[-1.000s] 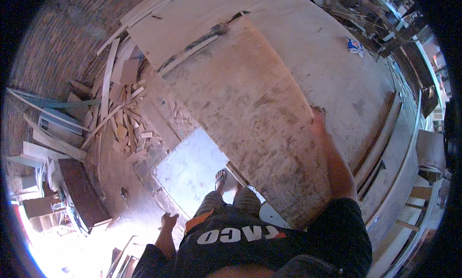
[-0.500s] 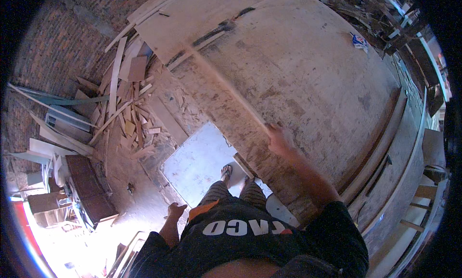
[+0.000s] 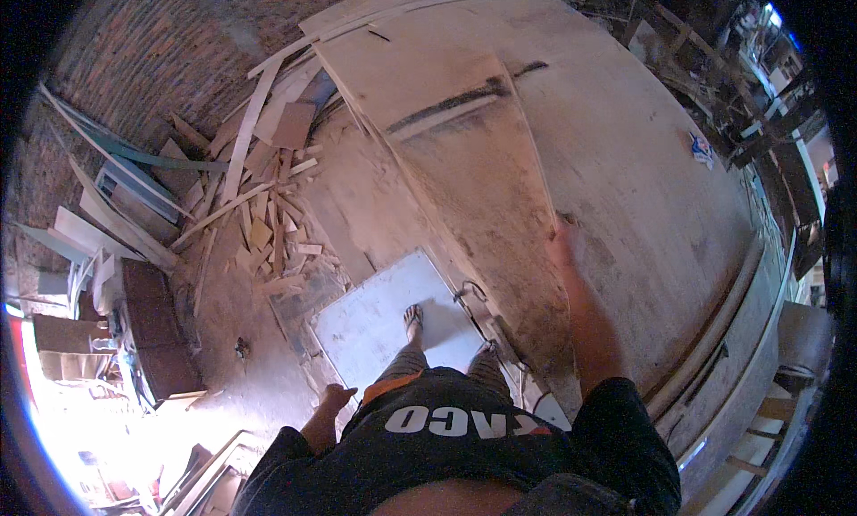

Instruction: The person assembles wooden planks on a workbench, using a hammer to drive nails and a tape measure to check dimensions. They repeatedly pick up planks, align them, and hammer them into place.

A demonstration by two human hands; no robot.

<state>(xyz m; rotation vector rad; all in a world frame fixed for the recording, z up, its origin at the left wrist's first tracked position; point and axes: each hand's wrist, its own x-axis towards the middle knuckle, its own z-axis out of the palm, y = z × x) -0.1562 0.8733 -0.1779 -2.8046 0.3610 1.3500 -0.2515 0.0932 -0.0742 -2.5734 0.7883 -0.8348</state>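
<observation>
My right hand (image 3: 562, 241) reaches over a broad, dusty wooden sheet (image 3: 643, 177), its fingers closed at the near end of a long, thin wooden strip (image 3: 534, 150). The strip runs away from me across the sheet, past a dark elongated mark (image 3: 451, 101). Blur hides just how the fingers wrap round it. My left hand (image 3: 336, 400) hangs beside my body at the lower left, thumb out, with nothing seen in it.
Under my feet lies a white panel (image 3: 379, 324). Wood offcuts (image 3: 268, 226) pile up at the left, near a brick wall (image 3: 161, 61). A dark brown box-like piece (image 3: 156, 328) stands lower left. A crumpled blue-and-white packet (image 3: 702, 150) rests at the far right.
My right hand has moved right and slightly away with the strip, which now crosses the dark mark farther right. The whole view has shifted, and my feet have changed position on the white panel.
</observation>
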